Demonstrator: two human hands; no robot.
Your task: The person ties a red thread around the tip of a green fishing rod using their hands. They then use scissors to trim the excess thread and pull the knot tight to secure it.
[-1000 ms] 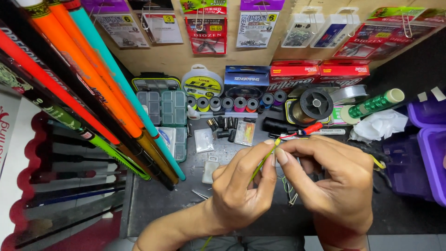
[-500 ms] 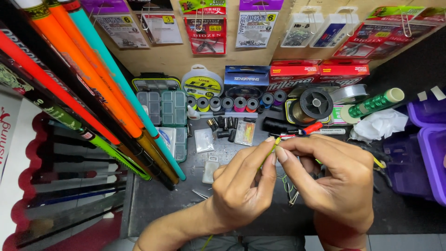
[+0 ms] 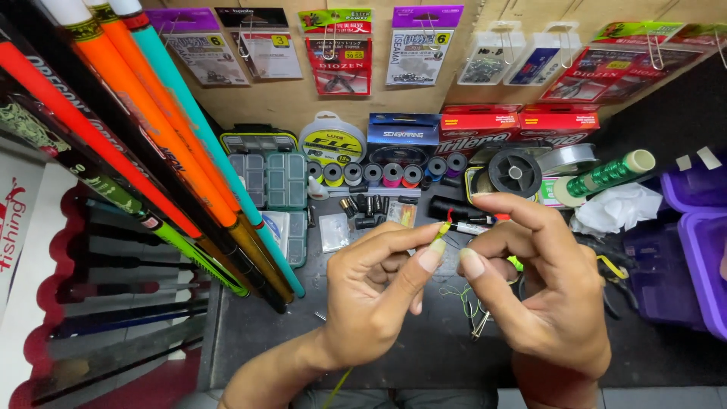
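My left hand pinches a thin yellow-green fishing line between thumb and forefinger, just above the dark work mat. My right hand is close beside it, fingers curled around the same line, thumb tip almost touching the left thumb. Loose loops of green line and a small metal clip hang below, between the two palms. The line's tail runs down past my left wrist.
Fishing rods in orange, teal and green lean across the left. Behind the hands sit a tackle box, line spools, a black reel spool, red boxes and hanging hook packets. Purple bins stand at right.
The line end pinched in my left fingers has dipped slightly and the two thumbs have drawn closer together. Hands stay in the same place over the mat.
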